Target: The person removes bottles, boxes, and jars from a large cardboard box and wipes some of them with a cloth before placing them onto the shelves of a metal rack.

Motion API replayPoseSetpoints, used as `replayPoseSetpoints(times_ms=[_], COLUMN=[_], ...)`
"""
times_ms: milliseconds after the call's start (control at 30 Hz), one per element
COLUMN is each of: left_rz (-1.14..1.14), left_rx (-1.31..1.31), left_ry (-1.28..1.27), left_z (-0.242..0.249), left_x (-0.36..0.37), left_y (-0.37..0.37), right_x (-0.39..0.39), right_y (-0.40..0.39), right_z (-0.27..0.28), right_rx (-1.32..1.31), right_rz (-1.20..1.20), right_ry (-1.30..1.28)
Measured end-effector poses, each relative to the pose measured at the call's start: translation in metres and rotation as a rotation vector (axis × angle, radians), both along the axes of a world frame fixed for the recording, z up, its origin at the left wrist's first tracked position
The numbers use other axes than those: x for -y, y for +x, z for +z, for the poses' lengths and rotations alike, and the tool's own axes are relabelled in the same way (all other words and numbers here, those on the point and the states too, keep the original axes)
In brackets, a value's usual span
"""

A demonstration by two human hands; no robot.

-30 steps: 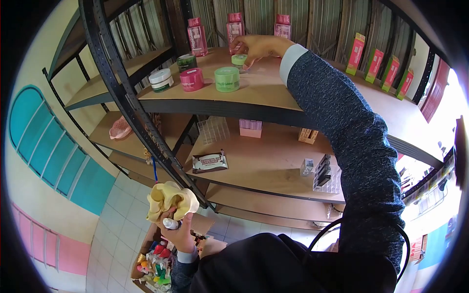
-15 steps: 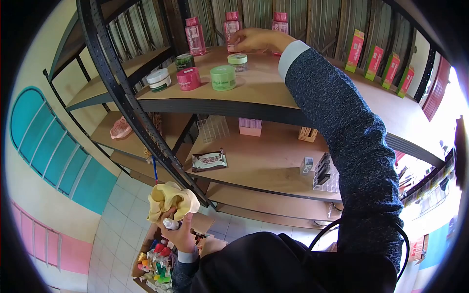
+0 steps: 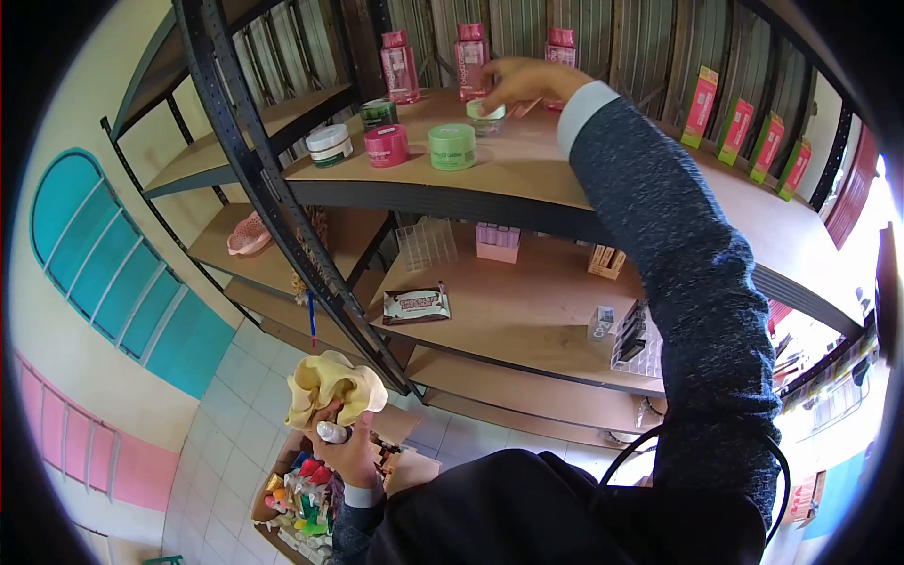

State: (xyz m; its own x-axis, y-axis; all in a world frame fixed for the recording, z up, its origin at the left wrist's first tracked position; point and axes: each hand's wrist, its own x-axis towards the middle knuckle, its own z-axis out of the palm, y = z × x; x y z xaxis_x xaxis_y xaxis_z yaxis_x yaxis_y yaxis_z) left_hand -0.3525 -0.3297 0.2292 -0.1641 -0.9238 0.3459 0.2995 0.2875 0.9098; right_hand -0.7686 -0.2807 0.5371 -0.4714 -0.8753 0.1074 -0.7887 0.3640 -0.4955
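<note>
My left hand (image 3: pixel 350 459) is closed around a crumpled pale yellow cloth (image 3: pixel 337 384) and a small bottle with a white cap (image 3: pixel 331 432), low in front of the shelves. On the upper shelf, my right hand (image 3: pixel 527 83) reaches over a clear jar with a pale green lid (image 3: pixel 485 110). Its fingers are apart, with the fingertips right at the lid. Behind the fingers stands a pink bottle (image 3: pixel 470 66), with another pink bottle (image 3: pixel 399 71) to its left and a third (image 3: pixel 561 47) partly hidden by the hand. A green jar (image 3: pixel 452 149) and a pink jar (image 3: pixel 387 147) sit nearer the shelf edge.
A white-lidded jar (image 3: pixel 329 145) and a dark green jar (image 3: pixel 379 114) stand left on the shelf, several pink-green boxes (image 3: pixel 700 106) right. Below lie a chocolate-labelled pack (image 3: pixel 416 304) and clear organizers (image 3: pixel 426 247). A carton of goods (image 3: pixel 266 529) is on the floor. A black upright (image 3: pixel 254 179) frames the shelves.
My right hand has moved from the middle pink bottle down to the green-lidded jar. The view has shifted slightly. My left hand keeps its hold on the cloth and small bottle.
</note>
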Motion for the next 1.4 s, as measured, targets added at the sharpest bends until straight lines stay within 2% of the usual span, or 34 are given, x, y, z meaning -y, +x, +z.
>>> replayPoseSetpoints(times_ms=[67, 200, 267, 300, 533, 733, 767, 967, 1033, 1100, 1167, 1233, 1267, 1300, 1333, 1367, 1400], left_rz=[0.056, 0.039, 0.036, 0.048, -0.015, -0.013, 0.010, 0.020, 0.022, 0.033, 0.057, 0.072, 0.076, 0.095, 0.114, 0.060, 0.005], left_rx=[0.009, -0.029, 0.142, 0.129, 0.066, 0.078, 0.098, 0.063, 0.042, 0.053, 0.034, -0.031, -0.070, -0.041, -0.015, -0.011, -0.019], left_ry=[-0.194, -0.146, -0.186, -0.237, -0.195, -0.113, -0.179, -0.140, -0.118, -0.053, 0.097, 0.269, 0.321, 0.374, 0.428, 0.495, 0.562], left_z=[-0.003, -0.007, -0.010, -0.006, 0.009, -0.009, -0.009, -0.004, -0.006, -0.008, -0.008, -0.009, -0.011, -0.015, -0.021, -0.027, -0.035], left_x=[0.002, 0.004, 0.006, 0.003, -0.010, -0.005, -0.004, -0.004, -0.003, -0.001, -0.002, -0.002, 0.000, 0.002, 0.003, 0.004, 0.003], left_y=[0.001, 0.004, 0.007, 0.003, -0.003, 0.014, 0.017, 0.038, 0.049, 0.065, 0.085, 0.104, 0.114, 0.125, 0.138, 0.150, 0.162], right_x=[-0.015, -0.055, -0.066, -0.069, -0.074, -0.072, -0.072, -0.078, -0.082, -0.087, -0.090, -0.079, -0.072, -0.057, -0.038, -0.013, 0.009], right_y=[0.005, 0.037, 0.048, 0.053, 0.063, 0.059, 0.058, 0.058, 0.074, 0.058, 0.109, 0.184, 0.212, 0.234, 0.270, 0.281, 0.316], right_z=[0.013, 0.029, 0.024, 0.021, 0.013, 0.009, 0.008, 0.004, 0.006, 0.002, -0.003, -0.026, -0.049, -0.079, -0.119, -0.155, -0.197], right_rx=[0.041, 0.079, 0.086, 0.058, 0.041, 0.032, 0.023, -0.005, -0.080, -0.356, -0.228, 0.049, 0.203, 0.400, 0.742, 0.754, 0.935], right_rz=[0.050, 0.065, 0.101, 0.097, 0.091, 0.079, 0.067, 0.019, -0.041, 0.154, 0.085, 0.297, 0.461, 0.672, 0.784, 0.895, 0.843], right_ry=[0.008, 0.114, 0.136, 0.139, 0.163, 0.159, 0.145, 0.137, 0.157, 0.009, -0.338, -0.596, -0.608, -0.508, -0.463, -0.157, 0.067])
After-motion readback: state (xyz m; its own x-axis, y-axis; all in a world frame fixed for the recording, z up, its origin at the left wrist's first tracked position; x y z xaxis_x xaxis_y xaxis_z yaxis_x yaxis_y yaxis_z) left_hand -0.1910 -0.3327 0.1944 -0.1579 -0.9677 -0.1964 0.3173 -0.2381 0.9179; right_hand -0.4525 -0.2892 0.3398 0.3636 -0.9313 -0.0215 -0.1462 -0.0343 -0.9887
